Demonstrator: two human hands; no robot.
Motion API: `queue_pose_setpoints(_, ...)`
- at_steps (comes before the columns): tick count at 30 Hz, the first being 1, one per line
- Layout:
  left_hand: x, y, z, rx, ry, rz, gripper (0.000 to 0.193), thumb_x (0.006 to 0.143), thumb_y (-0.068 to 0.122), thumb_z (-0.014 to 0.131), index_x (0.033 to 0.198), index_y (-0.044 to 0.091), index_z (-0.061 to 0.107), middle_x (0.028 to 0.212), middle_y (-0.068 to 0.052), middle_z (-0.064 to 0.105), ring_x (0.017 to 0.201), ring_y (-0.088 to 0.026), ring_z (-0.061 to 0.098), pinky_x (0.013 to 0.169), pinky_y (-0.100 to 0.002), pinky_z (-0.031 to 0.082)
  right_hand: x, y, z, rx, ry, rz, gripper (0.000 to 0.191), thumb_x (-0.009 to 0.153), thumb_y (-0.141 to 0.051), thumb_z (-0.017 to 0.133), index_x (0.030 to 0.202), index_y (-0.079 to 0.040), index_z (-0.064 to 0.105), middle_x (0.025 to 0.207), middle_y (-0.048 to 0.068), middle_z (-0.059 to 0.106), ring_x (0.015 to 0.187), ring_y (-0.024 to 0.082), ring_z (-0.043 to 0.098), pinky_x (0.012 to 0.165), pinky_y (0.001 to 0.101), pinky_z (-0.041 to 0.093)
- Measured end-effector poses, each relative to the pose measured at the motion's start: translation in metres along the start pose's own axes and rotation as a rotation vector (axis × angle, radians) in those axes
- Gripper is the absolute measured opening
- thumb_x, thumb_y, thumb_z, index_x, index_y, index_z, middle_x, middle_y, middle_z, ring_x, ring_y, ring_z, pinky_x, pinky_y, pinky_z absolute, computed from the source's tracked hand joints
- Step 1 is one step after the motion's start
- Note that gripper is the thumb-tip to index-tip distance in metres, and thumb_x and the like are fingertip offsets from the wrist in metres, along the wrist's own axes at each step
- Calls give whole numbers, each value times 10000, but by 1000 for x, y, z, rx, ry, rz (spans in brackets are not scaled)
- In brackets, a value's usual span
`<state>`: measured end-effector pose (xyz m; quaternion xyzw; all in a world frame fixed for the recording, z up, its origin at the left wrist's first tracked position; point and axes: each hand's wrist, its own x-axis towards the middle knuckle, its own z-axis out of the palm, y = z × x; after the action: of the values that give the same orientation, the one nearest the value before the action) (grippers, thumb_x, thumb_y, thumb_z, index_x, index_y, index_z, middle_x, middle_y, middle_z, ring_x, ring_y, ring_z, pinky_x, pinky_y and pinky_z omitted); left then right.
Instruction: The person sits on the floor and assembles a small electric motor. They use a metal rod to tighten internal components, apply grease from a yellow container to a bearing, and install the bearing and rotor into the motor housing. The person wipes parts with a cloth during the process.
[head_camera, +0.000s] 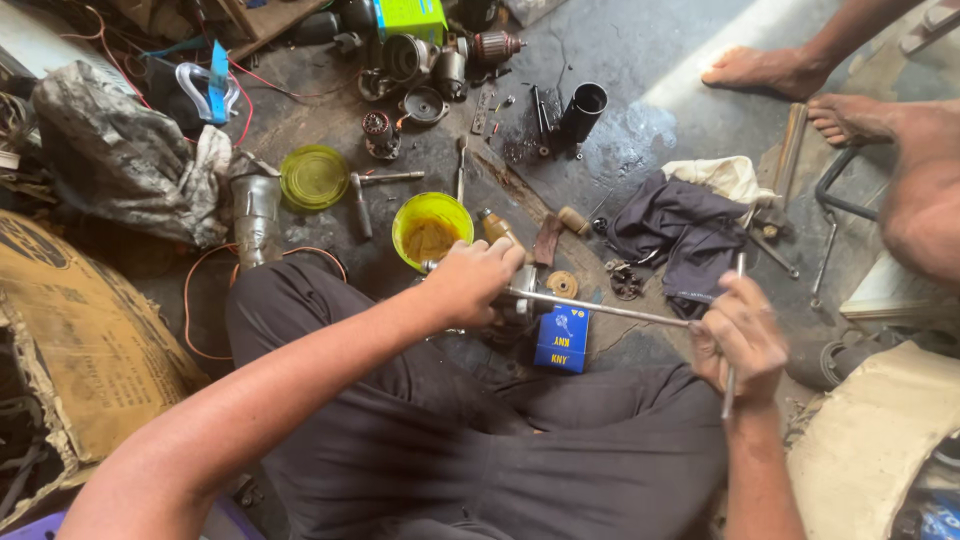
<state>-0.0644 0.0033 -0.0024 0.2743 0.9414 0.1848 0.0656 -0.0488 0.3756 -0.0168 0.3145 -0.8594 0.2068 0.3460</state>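
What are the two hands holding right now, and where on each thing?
The left hand grips a metal part from above. The right hand holds the long metal rod at its end, the T-handle.

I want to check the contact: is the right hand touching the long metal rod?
Touching. The head view shows the right hand with its fingers closed around the far end of the long metal rod, with no gap visible between them.
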Motion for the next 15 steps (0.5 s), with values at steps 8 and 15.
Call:
queue_pose_setpoints(8,-5,13,11,122,54,40,654,590,97,810,1179,55,528,1090,-117,593,964,-337,626,748,-489,487,-11,-18,-8,332,100,299,248,933,-12,585,705,71,532,605,125,491,624,265,564,682,330,492)
queue_pose_setpoints(15,-8,21,7,183,86,82,666,577,99,789,1195,46,544,1054,-120,583,915,-321,616,715,-463,470,0,-45,-22,392,44,662,208,922,-10,564,740,90,571,618,86,512,580,169,495,596,308,384)
